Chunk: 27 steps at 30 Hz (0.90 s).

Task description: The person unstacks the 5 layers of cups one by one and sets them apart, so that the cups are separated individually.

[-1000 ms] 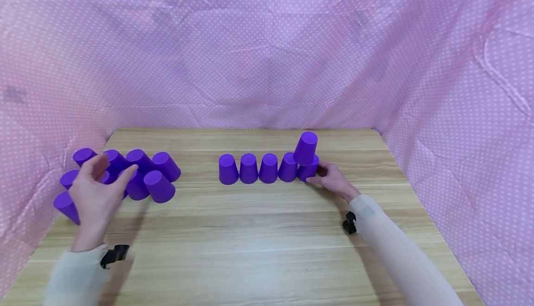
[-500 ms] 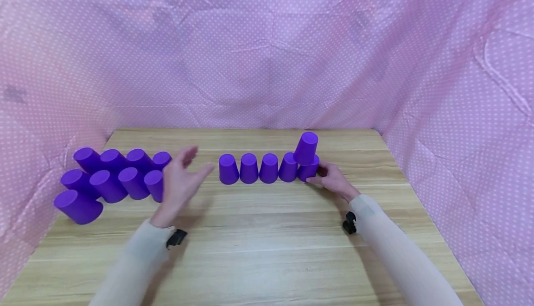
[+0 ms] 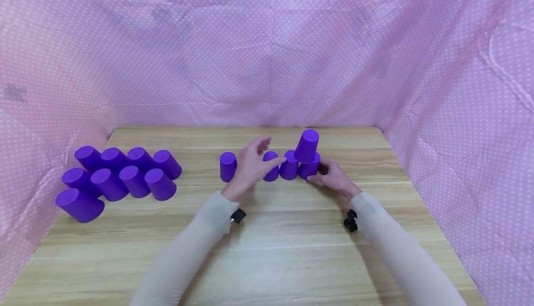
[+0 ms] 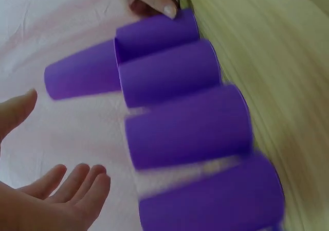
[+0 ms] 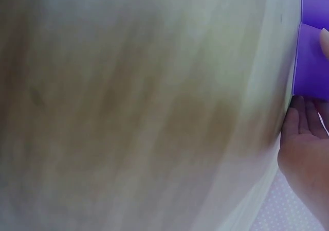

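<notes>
Purple cups stand upside down in a row, the leftmost one (image 3: pixel 228 167) with its whole front showing. My left hand (image 3: pixel 249 167) hovers over the row, fingers and thumb spread around nothing, and hides one cup behind it. In the left wrist view the same hand (image 4: pixel 61 200) is apart from the row's cups (image 4: pixel 190 128). An upper cup (image 3: pixel 307 146) rests on the two rightmost cups. My right hand (image 3: pixel 335 179) grips the rightmost cup (image 3: pixel 308 168) at its right side, thumb at the front; the right wrist view shows this cup (image 5: pixel 311 61) between thumb and fingers.
Several more upside-down purple cups (image 3: pixel 109 185) stand in a group on the left of the wooden table (image 3: pixel 267 259). A pink dotted cloth (image 3: pixel 267 55) hangs behind the table and at both sides.
My left hand has moved right, from over the group of cups at the left to the row, holding nothing. My right hand has stayed at the rightmost cup.
</notes>
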Motion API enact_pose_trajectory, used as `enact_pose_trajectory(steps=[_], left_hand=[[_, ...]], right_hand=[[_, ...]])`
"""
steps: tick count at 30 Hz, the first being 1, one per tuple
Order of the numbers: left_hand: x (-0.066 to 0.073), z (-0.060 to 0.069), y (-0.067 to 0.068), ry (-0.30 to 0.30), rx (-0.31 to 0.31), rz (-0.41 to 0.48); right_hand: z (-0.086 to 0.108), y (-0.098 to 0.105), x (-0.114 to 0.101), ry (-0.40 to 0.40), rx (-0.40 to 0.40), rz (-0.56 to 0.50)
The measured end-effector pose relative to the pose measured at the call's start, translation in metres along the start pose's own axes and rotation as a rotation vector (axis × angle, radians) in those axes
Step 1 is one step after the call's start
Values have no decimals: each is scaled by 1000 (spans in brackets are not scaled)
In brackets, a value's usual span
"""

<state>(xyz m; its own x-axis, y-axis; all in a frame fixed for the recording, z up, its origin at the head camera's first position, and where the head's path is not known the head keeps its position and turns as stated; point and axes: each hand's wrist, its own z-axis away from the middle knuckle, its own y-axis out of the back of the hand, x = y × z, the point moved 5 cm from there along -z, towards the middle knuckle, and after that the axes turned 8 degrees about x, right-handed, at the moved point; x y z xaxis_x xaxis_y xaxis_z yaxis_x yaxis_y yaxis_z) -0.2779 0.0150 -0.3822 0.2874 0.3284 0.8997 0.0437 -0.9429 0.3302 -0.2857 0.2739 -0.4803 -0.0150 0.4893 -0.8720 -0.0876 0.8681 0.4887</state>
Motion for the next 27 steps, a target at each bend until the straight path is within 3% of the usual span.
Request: enact_pose_trajectory(steps=[4, 7, 15, 20, 23, 27], left_hand=[[5, -8, -27, 36, -84, -32], [8, -13, -41, 41, -107, -47], [16, -25, -71, 46, -83, -80], [25, -33, -85, -5, -54, -71], [25, -34, -91, -17, -47, -83], [21, -35, -93, 14, -36, -101]], right_hand=[[-1, 1, 2, -4, 18, -3], [-2, 0, 1, -6, 13, -10], [-1, 1, -1, 13, 2, -29], [-4, 3, -5, 42, 5, -51], [-3, 3, -4, 32, 14, -36], [-2, 1, -2, 5, -2, -29]])
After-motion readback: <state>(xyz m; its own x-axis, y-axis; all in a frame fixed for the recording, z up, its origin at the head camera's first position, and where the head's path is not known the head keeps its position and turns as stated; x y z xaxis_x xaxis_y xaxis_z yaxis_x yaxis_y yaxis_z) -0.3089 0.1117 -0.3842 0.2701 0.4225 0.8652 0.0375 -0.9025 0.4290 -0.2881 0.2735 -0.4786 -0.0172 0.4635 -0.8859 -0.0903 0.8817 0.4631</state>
